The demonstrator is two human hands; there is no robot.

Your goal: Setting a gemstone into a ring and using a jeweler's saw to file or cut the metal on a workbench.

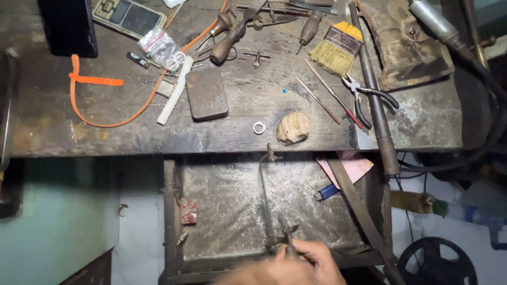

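Saw frame (266,198): thin, dark metal, lying lengthwise in the open drawer.
Near end: gripped in one hand (303,261).
Far end: up at the bench edge.

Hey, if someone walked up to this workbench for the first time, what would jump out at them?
Probably the hand at the bottom edge, gripping the handle end of a jeweller's saw frame that lies over the open, dust-covered drawer. On the worn bench above, a small silver ring sits beside a pale rounded lump. An orange strap at the left and a yellow-bristled brush at the upper right stand out too.
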